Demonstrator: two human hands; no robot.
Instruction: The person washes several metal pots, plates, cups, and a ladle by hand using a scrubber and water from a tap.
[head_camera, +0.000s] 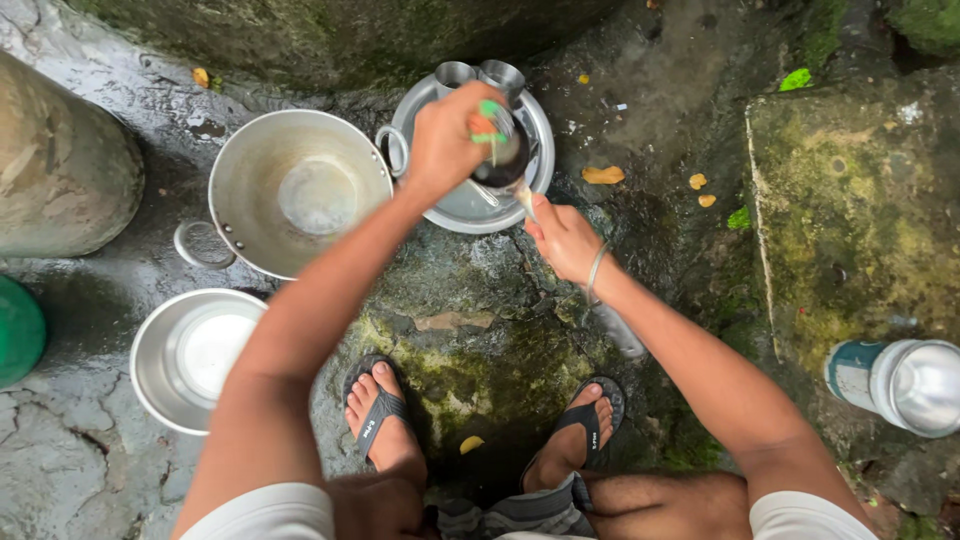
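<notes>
My left hand (445, 140) grips a green and orange scrub pad (488, 122) and presses it against the dark bowl of a steel ladle (500, 168). My right hand (563, 240), with a metal bangle on the wrist, holds the ladle's handle lower down. Both hands hover over a round steel plate (450, 212) that carries two steel cups (456, 75) at its far edge. I squat on wet, mossy stone in flip-flops.
A large steel pot (295, 190) with loop handles lies left of the plate, and a steel bowl (190, 355) sits nearer me. A steel canister (900, 385) lies at the right by a mossy slab (860, 220). A green container (18, 330) shows at the left edge.
</notes>
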